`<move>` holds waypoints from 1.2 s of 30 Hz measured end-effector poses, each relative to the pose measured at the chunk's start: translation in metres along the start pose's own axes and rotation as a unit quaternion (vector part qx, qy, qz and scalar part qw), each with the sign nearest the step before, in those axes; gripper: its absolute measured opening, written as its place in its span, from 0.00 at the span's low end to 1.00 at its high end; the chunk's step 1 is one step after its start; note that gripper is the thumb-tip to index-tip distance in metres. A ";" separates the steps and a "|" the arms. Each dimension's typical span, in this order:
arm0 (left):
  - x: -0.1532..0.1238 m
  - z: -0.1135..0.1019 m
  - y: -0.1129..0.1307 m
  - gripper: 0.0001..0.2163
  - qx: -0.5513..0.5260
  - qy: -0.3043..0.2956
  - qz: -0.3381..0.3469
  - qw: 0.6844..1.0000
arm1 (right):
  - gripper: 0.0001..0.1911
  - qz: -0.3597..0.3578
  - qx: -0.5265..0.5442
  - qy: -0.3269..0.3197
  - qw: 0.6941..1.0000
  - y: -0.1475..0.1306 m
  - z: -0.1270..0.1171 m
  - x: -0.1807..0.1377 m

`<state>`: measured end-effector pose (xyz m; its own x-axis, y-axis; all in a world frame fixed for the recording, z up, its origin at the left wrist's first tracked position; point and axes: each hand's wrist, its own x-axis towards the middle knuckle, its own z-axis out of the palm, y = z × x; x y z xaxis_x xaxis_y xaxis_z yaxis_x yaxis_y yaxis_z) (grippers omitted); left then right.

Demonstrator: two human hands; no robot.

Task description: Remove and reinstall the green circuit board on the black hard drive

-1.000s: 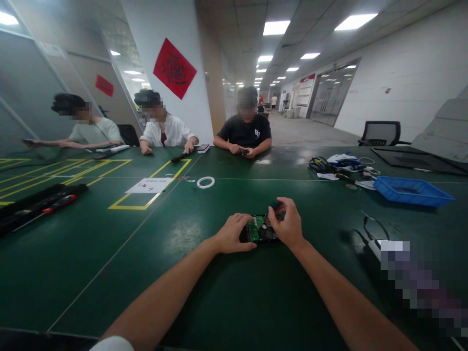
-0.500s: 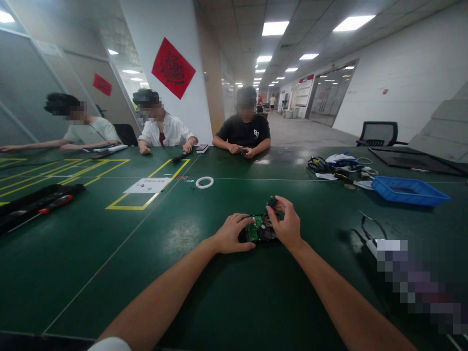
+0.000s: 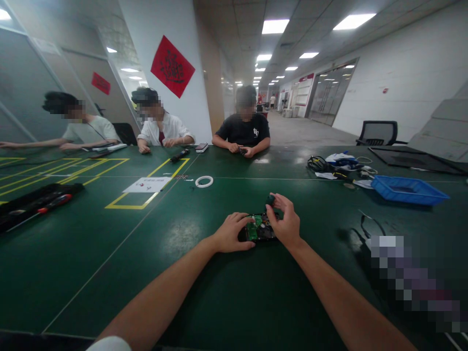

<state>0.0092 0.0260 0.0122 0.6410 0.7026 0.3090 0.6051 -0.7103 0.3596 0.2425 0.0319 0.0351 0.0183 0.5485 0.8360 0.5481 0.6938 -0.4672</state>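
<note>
A small black device with a green circuit board (image 3: 259, 230) lies flat on the dark green table (image 3: 146, 273) in front of me. My left hand (image 3: 231, 232) presses on its left end, fingers curled over the edge. My right hand (image 3: 284, 222) sits over its right end, thumb and fingers pinching a small dark tool handle (image 3: 271, 199) that stands upright above the board.
Three people sit along the far side. A blue tray (image 3: 409, 190) and a tangle of cables (image 3: 336, 165) lie at the right, a white tape ring (image 3: 204, 182) and a paper sheet (image 3: 148, 185) in the middle, a black tool case (image 3: 36, 202) at the left.
My right hand has lifted slightly, bringing the dark tool handle clear above the board. The left hand has stayed on the device. The view has shifted a little.
</note>
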 end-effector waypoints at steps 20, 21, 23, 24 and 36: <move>0.000 0.000 0.000 0.39 0.005 0.000 0.000 1.000 | 0.18 -0.052 -0.077 0.005 0.996 0.004 -0.007 0.006; 0.000 0.000 0.000 0.39 0.005 0.000 0.000 1.000 | 0.18 -0.052 -0.078 0.004 0.996 0.004 -0.007 0.006; -0.001 0.000 0.000 0.39 0.004 0.000 0.001 1.000 | 0.19 -0.048 -0.075 0.000 0.996 0.007 -0.006 0.006; -0.001 -0.001 0.001 0.39 0.004 -0.001 0.001 1.000 | 0.20 -0.046 -0.070 -0.004 0.996 0.008 -0.006 0.006; 0.000 0.000 0.000 0.38 0.000 0.001 0.001 1.000 | 0.19 -0.044 -0.082 -0.040 0.995 0.006 -0.012 0.009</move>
<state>0.0087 0.0257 0.0124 0.6416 0.7006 0.3122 0.6036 -0.7123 0.3581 0.2554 0.0354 0.0433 -0.0990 0.5284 0.8432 0.6742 0.6589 -0.3337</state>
